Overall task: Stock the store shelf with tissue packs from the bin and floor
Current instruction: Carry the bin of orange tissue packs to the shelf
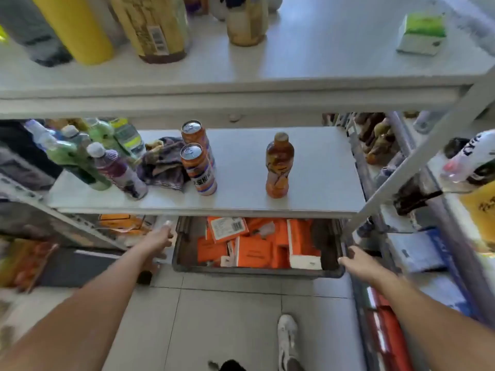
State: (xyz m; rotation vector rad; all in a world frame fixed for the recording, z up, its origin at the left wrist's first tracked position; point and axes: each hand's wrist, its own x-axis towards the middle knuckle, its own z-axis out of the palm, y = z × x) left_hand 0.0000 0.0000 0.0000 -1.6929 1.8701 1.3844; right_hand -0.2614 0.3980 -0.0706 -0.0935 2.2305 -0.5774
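**Middle shelf** point(321, 167): bare board lies between the cans point(199, 170) and the bottle point(280, 166), and from the bottle right to the post point(415, 159). The left end is blocked by a bottle cluster point(93, 162) and a crumpled cloth point(163, 167) touching the cans.

**Top shelf** point(321, 54): bare from the jars point(246, 22) to a green pack point(420, 33) near the right corner.

**Bin** point(257, 271), on the floor: the front is open from above, while the rear lies under the middle shelf's edge.

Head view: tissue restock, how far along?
Barely started. Done: only one green-and-white pack, likely tissues, lies on the top shelf. In hand: no pack; the left hand reaches beside the bin, the right hand is at its right rim. Left: the bin's heap of orange packs; the middle shelf holds only drinks and a cloth.
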